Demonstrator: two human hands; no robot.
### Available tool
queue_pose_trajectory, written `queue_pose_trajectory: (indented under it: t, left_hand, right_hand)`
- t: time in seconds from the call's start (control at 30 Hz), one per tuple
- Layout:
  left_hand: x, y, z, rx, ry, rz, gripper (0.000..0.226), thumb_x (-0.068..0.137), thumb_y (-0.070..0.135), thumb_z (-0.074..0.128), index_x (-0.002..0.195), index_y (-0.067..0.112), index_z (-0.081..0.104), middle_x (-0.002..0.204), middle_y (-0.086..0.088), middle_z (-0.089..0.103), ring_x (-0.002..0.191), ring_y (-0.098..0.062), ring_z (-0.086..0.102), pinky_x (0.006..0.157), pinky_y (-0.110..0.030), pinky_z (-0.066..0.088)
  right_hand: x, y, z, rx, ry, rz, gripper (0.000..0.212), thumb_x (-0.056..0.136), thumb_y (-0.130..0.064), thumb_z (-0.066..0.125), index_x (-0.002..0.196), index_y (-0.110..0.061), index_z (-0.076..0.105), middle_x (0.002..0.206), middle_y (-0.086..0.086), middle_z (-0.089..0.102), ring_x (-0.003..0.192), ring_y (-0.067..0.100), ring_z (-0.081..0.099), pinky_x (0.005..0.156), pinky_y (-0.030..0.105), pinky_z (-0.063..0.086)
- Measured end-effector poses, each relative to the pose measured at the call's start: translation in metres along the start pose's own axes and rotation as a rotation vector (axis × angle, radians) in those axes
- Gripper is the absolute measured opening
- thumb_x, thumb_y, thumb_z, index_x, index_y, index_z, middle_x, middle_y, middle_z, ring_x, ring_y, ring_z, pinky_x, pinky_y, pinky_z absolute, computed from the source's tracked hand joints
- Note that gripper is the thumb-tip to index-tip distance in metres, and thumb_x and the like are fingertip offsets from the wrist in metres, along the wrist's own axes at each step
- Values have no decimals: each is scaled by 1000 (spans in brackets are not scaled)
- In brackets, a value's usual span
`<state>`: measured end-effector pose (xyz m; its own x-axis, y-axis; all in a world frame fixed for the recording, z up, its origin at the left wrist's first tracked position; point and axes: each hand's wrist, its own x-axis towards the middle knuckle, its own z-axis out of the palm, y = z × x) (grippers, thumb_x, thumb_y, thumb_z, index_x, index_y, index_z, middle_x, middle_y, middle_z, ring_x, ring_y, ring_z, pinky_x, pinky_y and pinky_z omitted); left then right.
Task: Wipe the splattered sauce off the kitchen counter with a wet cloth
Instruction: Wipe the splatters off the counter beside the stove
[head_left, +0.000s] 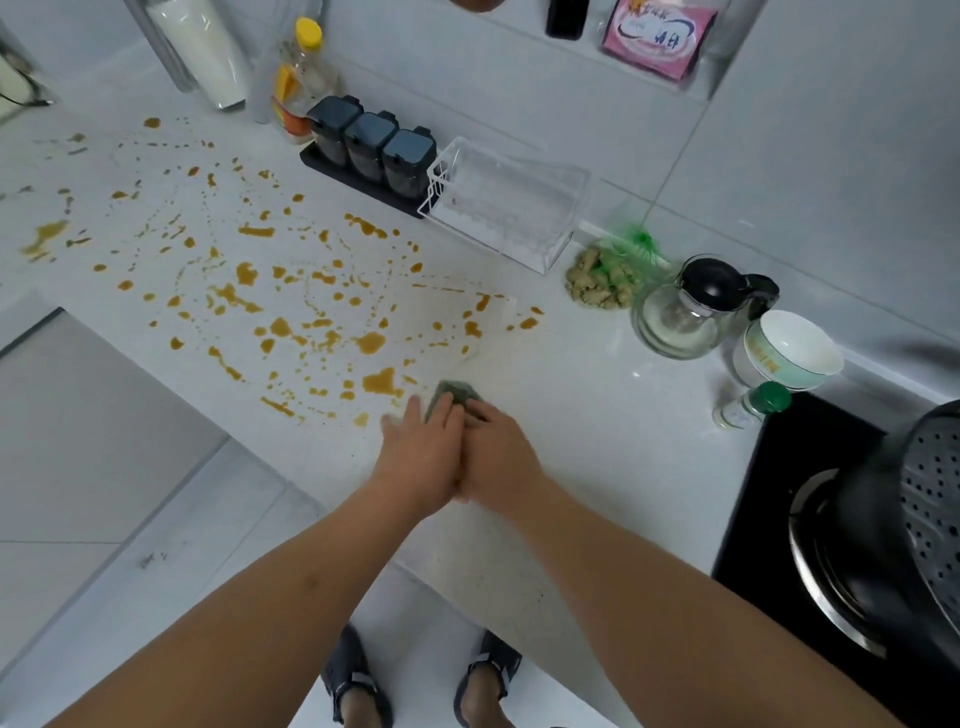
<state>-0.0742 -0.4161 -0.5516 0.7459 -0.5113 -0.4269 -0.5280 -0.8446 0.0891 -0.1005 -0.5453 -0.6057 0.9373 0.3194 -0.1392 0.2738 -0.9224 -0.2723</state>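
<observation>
Both hands press side by side on a green cloth (451, 396) at the counter (597, 415) edge: left hand (422, 457) flat with fingers straight, right hand (498, 457) the same (its fingertips blurred). Orange sauce splatter (280, 291) spreads beyond. A glass jug (680, 312) holds white grains; the bowl (789, 348) looks empty

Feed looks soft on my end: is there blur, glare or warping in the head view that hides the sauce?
Head view: light is even and soft, with no glare on the counter; the sauce reads clearly; the left hand, right hand and cloth are slightly motion-blurred; wide-angle warping bends the edges.
</observation>
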Motion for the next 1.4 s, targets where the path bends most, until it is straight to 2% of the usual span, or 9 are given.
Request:
queue_pose_trajectory:
  t: [0.17,0.3,0.47,0.6,0.7,0.9,1.0,1.17,1.4]
  left_hand:
    - [-36,-24,5,30,9,12,88,97,58,60,161,10,23,170,-11,19,157,-35,18,124,-56,25]
    - [-56,-79,7,-47,18,-159,74,94,61,63,144,10,45,148,-11,48,136,-29,46,110,-43,41]
    - [-63,-137,10,-99,-108,-385,67,84,67,70,123,13,62,122,-10,61,115,-30,59,93,-42,53]
    - [-62,-150,12,-59,-153,-316,54,77,69,75,98,19,69,88,0,62,88,-24,64,71,-34,54]
    - [-62,-149,9,-8,-149,-279,46,80,65,76,89,20,68,84,1,63,86,-22,65,74,-33,57]
    - [-63,-157,11,-41,-136,-266,51,74,68,77,84,21,63,90,-3,69,91,-27,68,88,-46,59]
    - [-63,-161,11,-46,-134,-226,52,76,68,77,75,20,58,81,1,64,84,-23,67,86,-42,59]
    - [-60,-160,9,-9,-141,-195,53,78,66,78,70,19,55,75,1,62,76,-21,65,81,-39,60]
    - [-40,-151,3,47,-259,-230,59,71,59,88,106,14,71,104,-9,72,96,-34,71,90,-55,59]
  right_hand:
    - [-38,53,-20,60,133,400,48,83,-12,64,130,-13,66,137,11,63,128,39,56,95,50,56]
    - [-18,66,-35,21,-66,782,53,99,-29,42,150,-17,35,162,7,28,152,31,14,104,46,47]
    - [34,-24,-14,26,-45,699,58,99,-38,39,153,-19,34,164,4,27,154,32,11,113,44,39]
    - [33,-101,14,105,-4,473,53,90,-30,48,140,-13,57,148,10,53,144,41,36,107,48,46]
    - [-7,-99,28,108,15,361,54,85,-28,47,135,-14,64,141,10,60,134,42,50,105,50,50]
    - [-69,-20,6,103,38,910,50,98,-28,46,147,-22,47,162,3,35,147,30,28,113,41,40]
    - [-45,-30,1,106,35,1069,55,98,-34,43,151,-21,38,164,2,26,150,30,20,112,42,38]
    - [34,-107,14,82,105,853,59,94,-29,46,152,-19,39,163,5,31,153,30,16,113,42,37]
    - [-4,-150,45,173,126,412,52,85,-18,68,137,-16,63,145,9,57,137,41,47,107,50,47]
